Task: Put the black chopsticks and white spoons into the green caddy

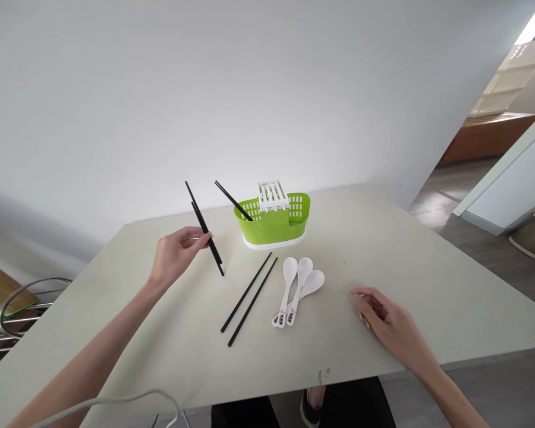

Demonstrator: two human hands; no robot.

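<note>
My left hand point(182, 249) pinches a pair of black chopsticks point(204, 227) above the table, to the left of a green basket point(270, 230). The held pair is tilted, its two sticks slightly offset lengthwise. More black chopsticks point(234, 201) lean inside the basket's left compartment. Another two black chopsticks point(249, 297) lie side by side on the table in front of it. Three white spoons point(304, 279) rest overlapping to their right. Over at the right, my right hand point(381, 318) hovers at or rests on the table with curled fingers; whether anything is in them is hidden.
A white slatted piece point(273, 195) sits across the basket's middle. The pale table point(348, 238) stands against a grey-white wall. A white cable point(129, 399) crosses the lower left, and a metal rack point(9, 318) stands beyond the table's left edge.
</note>
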